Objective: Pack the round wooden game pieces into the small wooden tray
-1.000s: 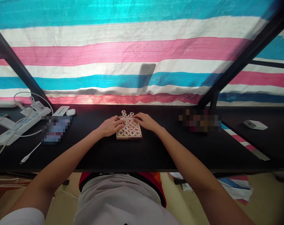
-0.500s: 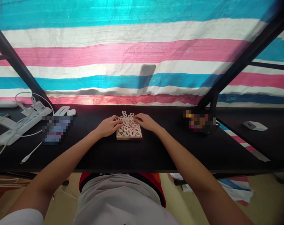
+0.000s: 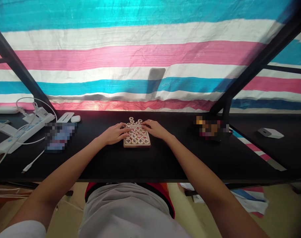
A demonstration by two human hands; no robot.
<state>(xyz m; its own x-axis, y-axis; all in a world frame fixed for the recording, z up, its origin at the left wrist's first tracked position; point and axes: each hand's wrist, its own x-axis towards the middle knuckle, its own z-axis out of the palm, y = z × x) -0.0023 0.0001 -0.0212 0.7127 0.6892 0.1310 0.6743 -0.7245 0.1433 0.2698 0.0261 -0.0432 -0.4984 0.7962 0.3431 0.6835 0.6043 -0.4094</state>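
A shallow box (image 3: 137,145) of round white Chinese chess pieces (image 3: 140,141) with red and black characters sits on the black desk in front of me. My left hand (image 3: 113,134) lies at its left side, fingers apart, the tips reaching over pieces along that edge. At the far right corner is my right hand (image 3: 155,129), bent, with fingertips resting on or close to the pieces there. Beyond the box's far edge, several loose pieces (image 3: 131,119) lie in a small cluster. Whether either hand pinches a single piece is hidden.
On the left are a white power strip (image 3: 23,134) with cables, a blurred phone-like item (image 3: 60,137) and a small white case (image 3: 75,119). A blurred item (image 3: 210,128) and a white charger (image 3: 270,133) lie to the right. Striped sheeting (image 3: 130,56) hangs behind the desk.
My left fingers have shifted very slightly over the left pieces. The right hand and the box look unmoved.
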